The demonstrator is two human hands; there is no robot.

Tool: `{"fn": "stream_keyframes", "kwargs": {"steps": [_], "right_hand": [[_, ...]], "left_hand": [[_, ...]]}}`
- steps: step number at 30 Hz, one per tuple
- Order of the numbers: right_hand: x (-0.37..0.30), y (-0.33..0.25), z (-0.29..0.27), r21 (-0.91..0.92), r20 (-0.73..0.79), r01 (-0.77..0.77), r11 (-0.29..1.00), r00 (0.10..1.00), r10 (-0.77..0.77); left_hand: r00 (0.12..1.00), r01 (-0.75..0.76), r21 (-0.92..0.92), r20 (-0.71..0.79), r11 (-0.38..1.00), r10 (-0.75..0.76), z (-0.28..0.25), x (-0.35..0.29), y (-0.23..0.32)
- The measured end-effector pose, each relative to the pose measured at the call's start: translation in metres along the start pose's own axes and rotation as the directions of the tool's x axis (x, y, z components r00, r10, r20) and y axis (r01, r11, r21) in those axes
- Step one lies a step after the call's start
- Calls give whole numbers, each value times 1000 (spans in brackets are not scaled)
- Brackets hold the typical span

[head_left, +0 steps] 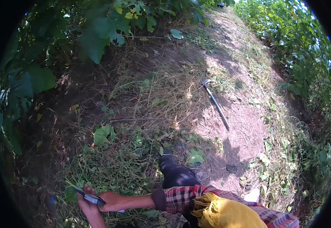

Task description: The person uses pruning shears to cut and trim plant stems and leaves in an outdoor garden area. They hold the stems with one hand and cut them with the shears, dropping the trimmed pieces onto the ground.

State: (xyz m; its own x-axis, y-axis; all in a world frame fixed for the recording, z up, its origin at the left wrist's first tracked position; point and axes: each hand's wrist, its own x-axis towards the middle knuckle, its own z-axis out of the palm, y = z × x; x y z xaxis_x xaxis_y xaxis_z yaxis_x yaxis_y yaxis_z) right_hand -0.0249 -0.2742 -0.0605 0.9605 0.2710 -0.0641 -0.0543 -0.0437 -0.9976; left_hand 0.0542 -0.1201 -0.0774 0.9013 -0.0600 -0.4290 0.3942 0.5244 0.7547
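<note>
Low at the left, my right hand [110, 201] is closed round the end of a slim grey-and-black hand tool [93, 198]. Its exact kind is too small to tell. My left hand [88, 207] is against the tool's other side, fingers curled; what they grip is partly hidden. A thin yellow-green stem [71, 184] sticks out past the tool's dark end, up and to the left. Cut grass and leaves [112, 171] lie beneath both hands. Farther off, a claw hammer [216, 104] with a dark handle rests on the dirt path, apart from my hands.
Leafy vines [104, 28] hang over the far left, and dense green plants [306, 53] line the right. My dark boot [177, 173] is on the ground near the middle. A fringed yellow cloth [230, 212] drapes over my plaid sleeve. A blue scrap [52, 199] lies left of my hands.
</note>
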Motion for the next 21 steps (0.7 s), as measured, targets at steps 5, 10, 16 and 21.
{"fn": "stream_keyframes", "kwargs": {"steps": [5, 10, 16, 21], "right_hand": [[-8, -8, 8, -74, 29, -2, 997, 1000, 4], [-11, 0, 14, -128, 18, -16, 992, 1000, 18], [-5, -15, 1, -234, 134, -40, 971, 988, 74], [-8, -22, 0, -243, 154, -54, 968, 984, 94]], "left_hand": [[986, -30, -27, 161, 999, 34, -12, -4, 8], [982, -101, -61, 156, 993, 109, 5, -18, 7], [969, -212, -56, 116, 976, 218, 12, -20, 14], [971, -238, 60, 26, 969, 237, 10, -22, 28]]}}
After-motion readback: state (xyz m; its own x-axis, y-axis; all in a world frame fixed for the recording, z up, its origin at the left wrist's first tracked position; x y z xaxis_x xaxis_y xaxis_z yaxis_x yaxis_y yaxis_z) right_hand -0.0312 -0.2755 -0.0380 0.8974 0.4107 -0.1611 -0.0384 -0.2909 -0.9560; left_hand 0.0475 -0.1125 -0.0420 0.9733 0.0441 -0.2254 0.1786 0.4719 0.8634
